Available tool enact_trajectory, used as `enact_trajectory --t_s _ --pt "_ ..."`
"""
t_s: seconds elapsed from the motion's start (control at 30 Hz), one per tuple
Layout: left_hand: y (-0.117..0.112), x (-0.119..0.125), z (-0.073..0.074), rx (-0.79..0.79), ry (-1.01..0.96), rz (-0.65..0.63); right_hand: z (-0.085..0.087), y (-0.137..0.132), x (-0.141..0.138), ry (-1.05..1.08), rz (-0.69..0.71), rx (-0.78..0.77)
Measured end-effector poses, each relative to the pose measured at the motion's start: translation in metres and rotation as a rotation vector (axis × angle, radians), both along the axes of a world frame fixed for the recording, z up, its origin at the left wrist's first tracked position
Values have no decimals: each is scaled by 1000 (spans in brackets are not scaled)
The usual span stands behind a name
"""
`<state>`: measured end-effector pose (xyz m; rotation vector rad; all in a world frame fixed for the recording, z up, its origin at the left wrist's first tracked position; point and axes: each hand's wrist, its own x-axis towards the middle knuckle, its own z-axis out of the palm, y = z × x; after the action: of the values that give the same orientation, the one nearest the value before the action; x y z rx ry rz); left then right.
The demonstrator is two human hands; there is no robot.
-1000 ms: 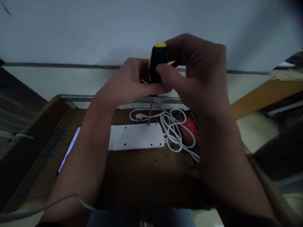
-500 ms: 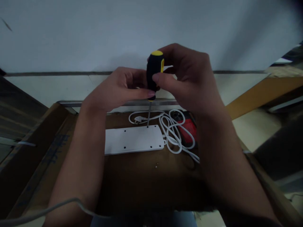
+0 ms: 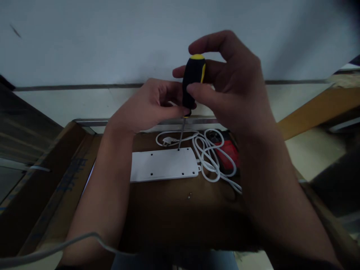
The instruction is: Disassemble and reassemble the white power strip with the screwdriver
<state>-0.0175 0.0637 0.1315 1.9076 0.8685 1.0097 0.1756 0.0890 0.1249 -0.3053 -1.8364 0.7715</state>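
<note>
A screwdriver [image 3: 192, 78] with a black and yellow handle stands slightly tilted, its tip at a hole in a white power strip [image 3: 165, 165] that lies with its holed face up. My left hand [image 3: 160, 101] pinches the bottom of the handle near the shaft. Higher up, the thumb and fingers of my right hand [image 3: 236, 82] are around the handle, with the index finger lifted above its top. My left forearm hides the strip's left part. Two or so tiny screws [image 3: 189, 195] rest on the brown surface in front of the strip.
A coiled white cord [image 3: 210, 161] lies right of the strip, its plug [image 3: 169, 141] behind it. Partly under the cord is a red and black object [image 3: 227, 152]. Cardboard [image 3: 75, 172] borders the left side; a pale wall [image 3: 112, 45] rises behind. Another cable [image 3: 78, 239] crosses the lower left.
The fingers of my right hand have loosened and spread, with the index finger raised above the handle. The screwdriver's top leans more to the right. The whole view has shifted slightly.
</note>
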Motion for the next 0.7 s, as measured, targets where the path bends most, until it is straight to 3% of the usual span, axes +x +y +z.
enact_trajectory --t_s 0.07,0.2,0.43,0.5,0.63,0.7 --pt "0 1 1 7 2 62 -1 -1 -2 -18 -38 21" --pt "2 5 -1 112 40 244 -4 2 -8 39 -252 89" --pt "3 0 -1 74 68 23 -1 2 -3 5 -149 26" --pt "4 -1 -1 119 69 56 0 -4 -6 12 -157 20" --pt "8 4 -4 211 67 241 2 -12 -13 10 -334 43" --pt "9 4 -5 204 85 248 2 -11 -13 17 -369 44"
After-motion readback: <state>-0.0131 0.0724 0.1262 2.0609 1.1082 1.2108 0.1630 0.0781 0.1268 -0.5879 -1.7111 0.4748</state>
